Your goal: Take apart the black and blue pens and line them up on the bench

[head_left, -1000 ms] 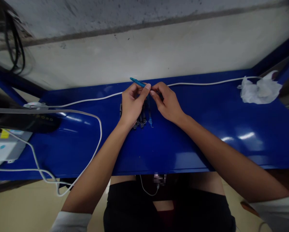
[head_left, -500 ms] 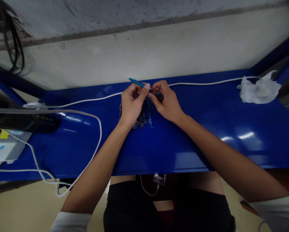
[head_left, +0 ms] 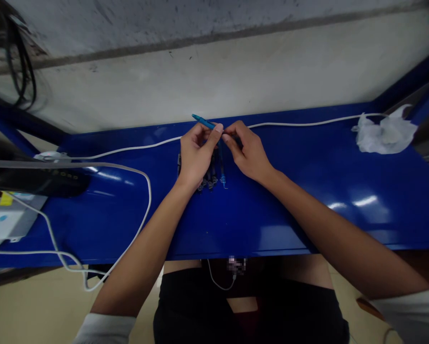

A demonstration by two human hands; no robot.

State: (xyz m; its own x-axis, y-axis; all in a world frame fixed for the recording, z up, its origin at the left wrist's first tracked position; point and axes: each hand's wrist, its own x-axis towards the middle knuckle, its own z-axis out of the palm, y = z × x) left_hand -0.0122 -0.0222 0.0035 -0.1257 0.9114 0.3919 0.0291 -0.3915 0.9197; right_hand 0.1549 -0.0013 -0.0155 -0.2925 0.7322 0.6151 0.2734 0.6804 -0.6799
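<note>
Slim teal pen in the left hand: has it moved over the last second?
No, not noticeably. Against the glossy blue table's back edge, the slim teal pen still slants up-left, its far end overlapping that edge at about the same spot.

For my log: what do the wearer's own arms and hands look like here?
The left hand and right hand are ungloved, with no visible markings. The forearms are bare below plain, pale grey sleeves, visible at the bottom.

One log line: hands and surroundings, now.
left hand: holding teal pen | right hand: near its right end, grip unclear | partly behind left hand: slim dark items on blue table | far right: crumpled white plastic
</note>
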